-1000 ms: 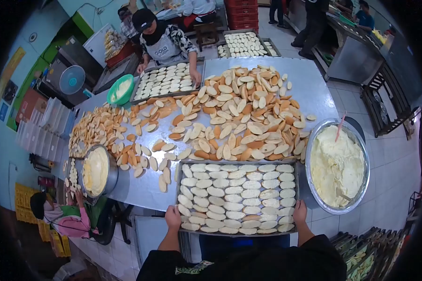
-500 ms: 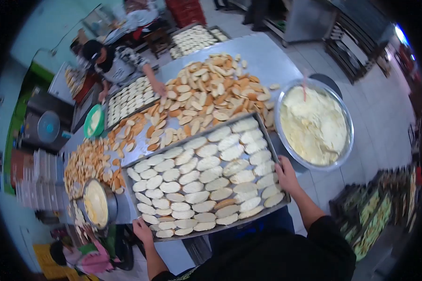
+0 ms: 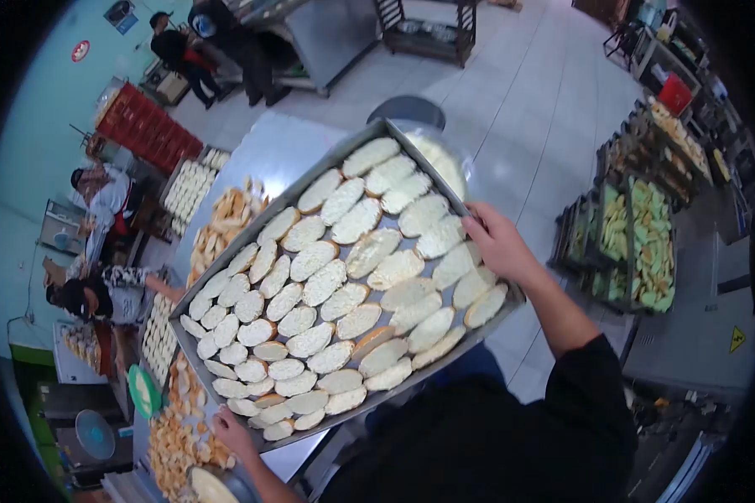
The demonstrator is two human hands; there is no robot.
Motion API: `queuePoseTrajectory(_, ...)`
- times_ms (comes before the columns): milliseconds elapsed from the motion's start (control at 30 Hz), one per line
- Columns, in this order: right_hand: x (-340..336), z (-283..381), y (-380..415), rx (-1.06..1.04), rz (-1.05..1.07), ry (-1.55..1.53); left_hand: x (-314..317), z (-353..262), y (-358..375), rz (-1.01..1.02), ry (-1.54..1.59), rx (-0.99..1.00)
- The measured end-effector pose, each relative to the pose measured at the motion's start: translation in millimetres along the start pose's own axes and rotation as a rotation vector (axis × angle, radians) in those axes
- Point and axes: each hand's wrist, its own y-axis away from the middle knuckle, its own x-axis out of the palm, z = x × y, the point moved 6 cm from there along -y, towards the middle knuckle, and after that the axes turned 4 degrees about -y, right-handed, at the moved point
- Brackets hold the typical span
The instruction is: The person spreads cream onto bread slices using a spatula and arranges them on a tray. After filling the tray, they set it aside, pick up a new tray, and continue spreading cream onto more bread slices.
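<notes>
Between my hands hangs a large metal baking tray [image 3: 195,359], tilted across the view. Rows of oval bread slices [image 3: 319,260] coated with pale cream cover it. My right hand [image 3: 499,241] grips the tray's right edge, with the thumb over the rim. At the lower left corner my left hand [image 3: 233,432] is closed around the rim. Behind the tray's far right corner shows part of a bowl of cream [image 3: 436,159]. Under and beyond the tray lies the metal table [image 3: 281,151], with a heap of plain bread slices [image 3: 222,226] partly hidden by it.
Stacked trays with green-topped slices [image 3: 646,243] stand on the right. A person in a black cap [image 3: 84,298] works over another tray [image 3: 159,339] on the left. Red crates [image 3: 147,126] and two people near a metal cabinet [image 3: 331,42] are farther back. Tiled floor [image 3: 520,84] runs beyond the table.
My view has turned right, and the table has shifted left in it. The tray, still in both hands, now appears higher, closer and more steeply angled, covering much of the cream bowl.
</notes>
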Motion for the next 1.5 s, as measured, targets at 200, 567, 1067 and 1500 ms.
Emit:
queuePoseTrajectory(200, -144.1, -41.8, 7.2, 0.087, -0.232, -0.095, 86.8, -172.5, -3.5, 0.104, 0.142, 0.169)
queuePoseTrajectory(567, -269.5, -98.9, 66.7, 0.221, -0.541, -0.016, 240.9, -334.9, -16.0, 0.379, 0.17, 0.353)
queuePoseTrajectory(1067, -295.0, -94.4, 10.4, 0.182, -0.625, 0.053, 314.2, -405.5, -47.9, 0.482, 0.134, 0.369)
queuePoseTrajectory(1500, -378.8, -160.6, 7.7, 0.231, -0.693, 0.202, 381.2, -492.2, -14.0, 0.629, 0.161, 0.385)
